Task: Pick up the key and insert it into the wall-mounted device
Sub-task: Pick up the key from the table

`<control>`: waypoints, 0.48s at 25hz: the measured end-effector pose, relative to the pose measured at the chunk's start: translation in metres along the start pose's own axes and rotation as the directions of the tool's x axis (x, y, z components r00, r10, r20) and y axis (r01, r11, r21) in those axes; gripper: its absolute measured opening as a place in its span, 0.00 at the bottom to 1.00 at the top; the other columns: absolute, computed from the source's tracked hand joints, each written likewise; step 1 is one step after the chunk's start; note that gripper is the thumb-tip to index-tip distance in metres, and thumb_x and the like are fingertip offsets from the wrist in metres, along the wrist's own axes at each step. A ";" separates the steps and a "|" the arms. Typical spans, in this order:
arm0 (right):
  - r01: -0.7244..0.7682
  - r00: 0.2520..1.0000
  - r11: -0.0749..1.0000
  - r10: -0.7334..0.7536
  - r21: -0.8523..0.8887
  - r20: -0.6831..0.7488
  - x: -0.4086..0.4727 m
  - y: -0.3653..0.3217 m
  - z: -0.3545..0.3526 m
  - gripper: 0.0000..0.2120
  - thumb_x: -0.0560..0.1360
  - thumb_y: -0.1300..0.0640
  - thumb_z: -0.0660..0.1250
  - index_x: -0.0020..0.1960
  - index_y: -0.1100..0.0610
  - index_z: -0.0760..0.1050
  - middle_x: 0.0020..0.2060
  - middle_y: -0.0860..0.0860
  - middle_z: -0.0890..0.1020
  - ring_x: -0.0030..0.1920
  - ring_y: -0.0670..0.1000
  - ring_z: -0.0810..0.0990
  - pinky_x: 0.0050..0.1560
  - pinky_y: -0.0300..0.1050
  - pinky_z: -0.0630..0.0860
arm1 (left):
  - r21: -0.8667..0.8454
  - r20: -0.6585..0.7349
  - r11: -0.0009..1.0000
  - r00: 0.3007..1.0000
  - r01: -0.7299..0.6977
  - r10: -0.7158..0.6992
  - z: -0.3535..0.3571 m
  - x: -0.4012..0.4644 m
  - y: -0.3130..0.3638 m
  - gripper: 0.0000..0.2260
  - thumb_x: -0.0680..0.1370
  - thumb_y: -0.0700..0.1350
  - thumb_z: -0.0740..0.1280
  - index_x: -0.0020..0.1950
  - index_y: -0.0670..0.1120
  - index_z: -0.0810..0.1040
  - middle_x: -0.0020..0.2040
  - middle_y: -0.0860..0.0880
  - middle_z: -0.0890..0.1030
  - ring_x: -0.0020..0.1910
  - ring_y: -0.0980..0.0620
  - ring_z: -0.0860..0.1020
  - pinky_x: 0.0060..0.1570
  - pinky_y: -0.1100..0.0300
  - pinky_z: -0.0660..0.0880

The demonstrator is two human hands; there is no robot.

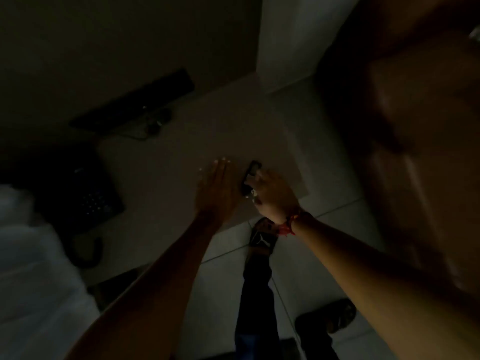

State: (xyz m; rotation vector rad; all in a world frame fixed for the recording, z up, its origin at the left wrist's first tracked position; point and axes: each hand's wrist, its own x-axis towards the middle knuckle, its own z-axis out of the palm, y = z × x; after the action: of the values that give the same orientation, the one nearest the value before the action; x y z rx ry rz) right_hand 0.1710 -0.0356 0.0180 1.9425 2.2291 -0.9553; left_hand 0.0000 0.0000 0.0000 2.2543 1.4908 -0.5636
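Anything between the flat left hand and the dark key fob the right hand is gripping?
Nothing: head view shows only bare pale surface between left hand and key fob.

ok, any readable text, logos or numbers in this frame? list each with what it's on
No readable words or numbers anywhere; the frame is dark and blurred.
Slipper: a pale jumping-figure logo, no lettering legible.
Dark keypad device at left: faint dots like buttons, characters too small to read.
Wall-mounted device by the right hand: no marking visible.
Left hand flat on the wall: nothing written near it.
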 end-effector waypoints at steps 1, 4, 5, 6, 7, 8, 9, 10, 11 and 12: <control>0.021 0.999 1.000 -0.021 -0.011 0.036 0.002 -0.006 0.008 0.26 0.68 0.61 0.72 0.65 0.52 0.73 0.63 0.58 0.74 0.60 0.62 0.74 0.56 0.58 0.76 | 0.038 -0.009 0.999 1.000 0.020 -0.020 0.008 -0.003 -0.006 0.30 0.86 0.53 0.52 0.85 0.42 0.49 0.86 0.44 0.51 0.85 0.44 0.50 0.81 0.37 0.50; 0.003 1.000 0.998 -0.001 -0.063 0.026 0.005 -0.016 0.023 0.26 0.66 0.63 0.73 0.63 0.53 0.74 0.62 0.58 0.74 0.59 0.63 0.75 0.57 0.59 0.74 | 0.037 -0.016 0.999 0.999 0.037 -0.037 0.022 -0.006 -0.017 0.31 0.86 0.53 0.54 0.85 0.43 0.47 0.86 0.44 0.49 0.85 0.43 0.49 0.81 0.38 0.51; 0.002 0.999 0.996 0.001 -0.085 0.034 0.008 -0.017 0.024 0.26 0.67 0.64 0.72 0.63 0.53 0.74 0.64 0.58 0.73 0.61 0.63 0.73 0.58 0.59 0.73 | 0.024 -0.013 0.999 0.999 0.033 -0.033 0.025 -0.006 -0.017 0.31 0.86 0.53 0.54 0.85 0.43 0.46 0.86 0.44 0.48 0.85 0.43 0.49 0.81 0.38 0.52; 0.007 0.999 0.995 -0.003 -0.100 0.041 0.010 -0.018 0.025 0.25 0.67 0.65 0.72 0.63 0.54 0.75 0.65 0.58 0.73 0.64 0.64 0.71 0.59 0.60 0.72 | 0.014 -0.010 0.999 0.999 0.032 -0.032 0.026 -0.005 -0.017 0.31 0.86 0.53 0.54 0.85 0.43 0.46 0.86 0.44 0.48 0.85 0.43 0.49 0.82 0.38 0.52; 0.019 0.999 0.994 -0.015 -0.107 0.039 0.013 -0.018 0.023 0.23 0.67 0.66 0.71 0.61 0.55 0.76 0.65 0.58 0.74 0.66 0.64 0.70 0.60 0.60 0.72 | 0.011 -0.011 0.999 0.999 0.033 -0.032 0.026 -0.004 -0.018 0.31 0.86 0.53 0.54 0.85 0.43 0.46 0.86 0.44 0.48 0.85 0.44 0.48 0.82 0.38 0.53; 0.034 0.999 0.995 -0.032 -0.098 0.018 0.014 -0.017 0.021 0.20 0.68 0.67 0.71 0.59 0.56 0.77 0.64 0.57 0.75 0.66 0.64 0.70 0.60 0.60 0.73 | 0.004 -0.017 0.999 0.999 0.036 -0.036 0.027 -0.004 -0.019 0.31 0.86 0.53 0.54 0.85 0.43 0.47 0.86 0.45 0.49 0.85 0.44 0.49 0.82 0.39 0.53; 0.041 0.999 0.995 -0.041 -0.092 -0.005 0.014 -0.017 0.018 0.17 0.69 0.68 0.70 0.56 0.57 0.78 0.62 0.57 0.76 0.66 0.64 0.70 0.59 0.59 0.74 | -0.001 -0.010 0.999 0.999 0.042 -0.042 0.025 -0.004 -0.018 0.30 0.87 0.53 0.54 0.85 0.43 0.47 0.86 0.45 0.49 0.85 0.44 0.49 0.82 0.39 0.52; 0.039 0.998 0.996 -0.042 -0.082 -0.036 0.012 -0.018 0.014 0.14 0.71 0.68 0.68 0.55 0.58 0.78 0.61 0.57 0.77 0.65 0.63 0.71 0.59 0.59 0.74 | -0.004 0.004 0.999 0.999 0.048 -0.048 0.021 -0.005 -0.017 0.30 0.87 0.53 0.54 0.85 0.44 0.47 0.86 0.45 0.49 0.85 0.44 0.49 0.82 0.39 0.52; 0.028 0.997 0.998 -0.033 -0.058 -0.075 0.008 -0.018 0.007 0.12 0.72 0.68 0.67 0.54 0.59 0.78 0.60 0.56 0.78 0.65 0.62 0.72 0.59 0.58 0.75 | 0.001 0.013 0.999 0.999 0.052 -0.052 0.013 -0.008 -0.015 0.30 0.87 0.53 0.54 0.85 0.44 0.47 0.86 0.45 0.49 0.85 0.44 0.48 0.82 0.39 0.52; 0.020 0.994 1.000 -0.022 -0.022 -0.106 0.004 -0.018 -0.002 0.10 0.74 0.67 0.66 0.55 0.59 0.77 0.60 0.56 0.78 0.64 0.61 0.73 0.59 0.57 0.75 | 0.013 0.018 0.999 0.999 0.043 -0.043 0.005 -0.011 -0.011 0.30 0.86 0.52 0.54 0.85 0.44 0.47 0.86 0.45 0.48 0.85 0.44 0.49 0.82 0.39 0.52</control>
State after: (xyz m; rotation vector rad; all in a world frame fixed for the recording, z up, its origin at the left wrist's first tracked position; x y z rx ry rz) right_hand 0.1545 -0.0315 0.0256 2.0107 2.3099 -0.8457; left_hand -0.0144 -0.0068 0.0005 2.2259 1.5344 -0.6064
